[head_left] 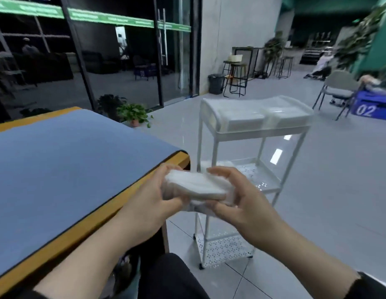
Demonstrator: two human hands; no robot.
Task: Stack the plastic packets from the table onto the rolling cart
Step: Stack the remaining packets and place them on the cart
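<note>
Packet stack (196,187), apparently several, gripped by left hand (154,201) and right hand (241,201) beside rolling cart (211,134).

Bare forearms, black cuff (360,283) at right wrist, dark trousers (166,277)

Held bundle of plastic packets (196,186): white, translucent, flat, tilted slightly, off the table's (80,169) 4 o'clock corner. Rolling cart (252,134): white, three-tier, upright, at 1 o'clock of bundle. Top tray carries stacked packets (263,116) in two side-by-side piles.
</note>
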